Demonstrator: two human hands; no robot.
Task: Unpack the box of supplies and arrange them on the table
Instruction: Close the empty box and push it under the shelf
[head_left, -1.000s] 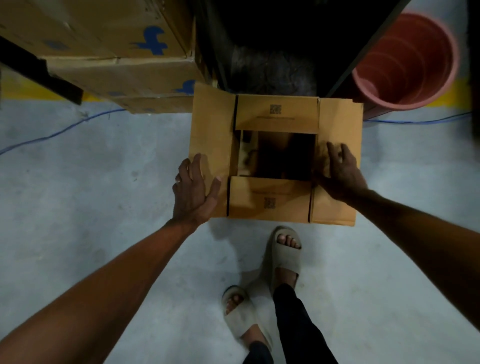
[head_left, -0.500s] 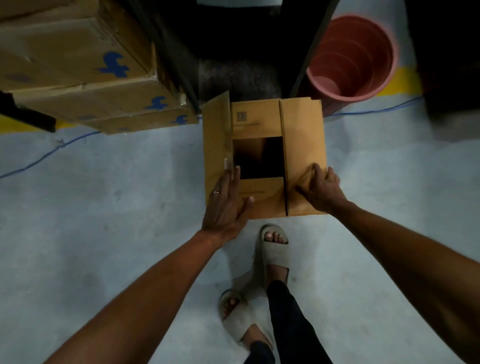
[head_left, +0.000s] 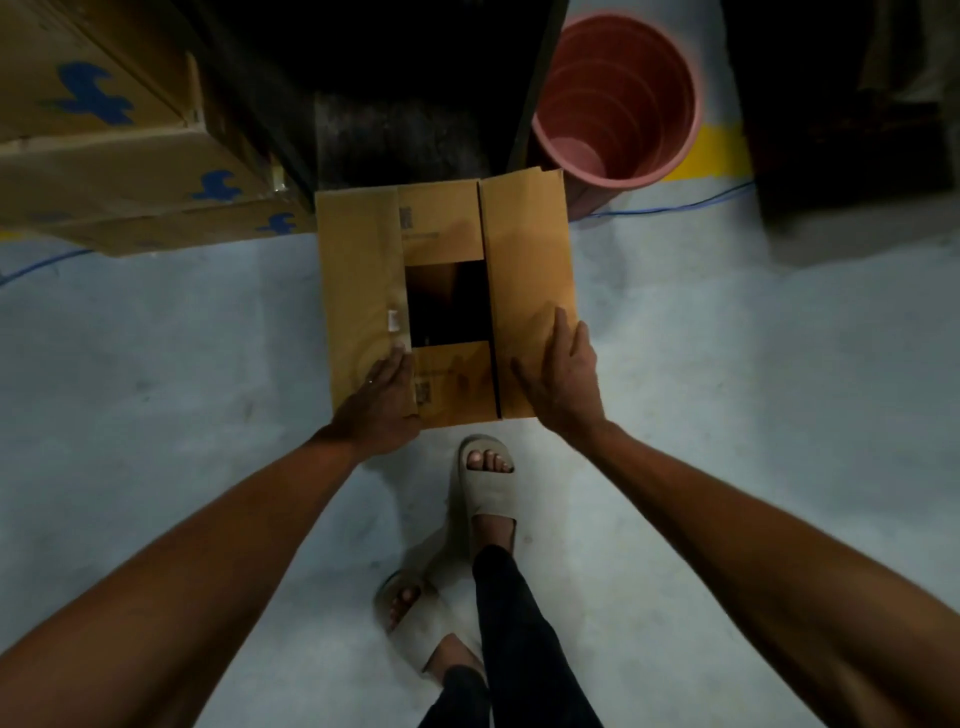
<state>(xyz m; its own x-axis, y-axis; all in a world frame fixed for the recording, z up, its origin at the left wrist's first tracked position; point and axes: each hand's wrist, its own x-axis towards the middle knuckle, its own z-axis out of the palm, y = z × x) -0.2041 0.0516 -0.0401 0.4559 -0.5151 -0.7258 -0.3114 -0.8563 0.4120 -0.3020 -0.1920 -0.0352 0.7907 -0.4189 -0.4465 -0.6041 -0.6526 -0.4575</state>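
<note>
Nearest the camera, two feet in pale sandals (head_left: 485, 486) are planted on the grey floor (head_left: 156, 415), just short of the near edge of the cardboard box (head_left: 447, 306). The box sits on the floor, not on any table, and no table is seen in view.

Over the last second the two long side flaps have been swung inward from their spread position, so the opening has been narrowed to a dark rectangle in the middle. What lies inside cannot be made out. The left hand (head_left: 379, 405) is laid on the near end of the left flap, fingers fairly straight and pressed flat, with nothing gripped. The right hand (head_left: 563, 374) is spread on the right flap, fingers extended towards the outer edge, likewise holding nothing. By this the box is judged to be folded shut for lifting or carrying rather than emptied here, so unpacking has not yet begun.

Beyond the box, a pink bucket (head_left: 618, 98) stands to the far right, stacked cartons (head_left: 114, 156) with blue marks to the far left, and a blue cable (head_left: 670, 208) is run along the floor.
</note>
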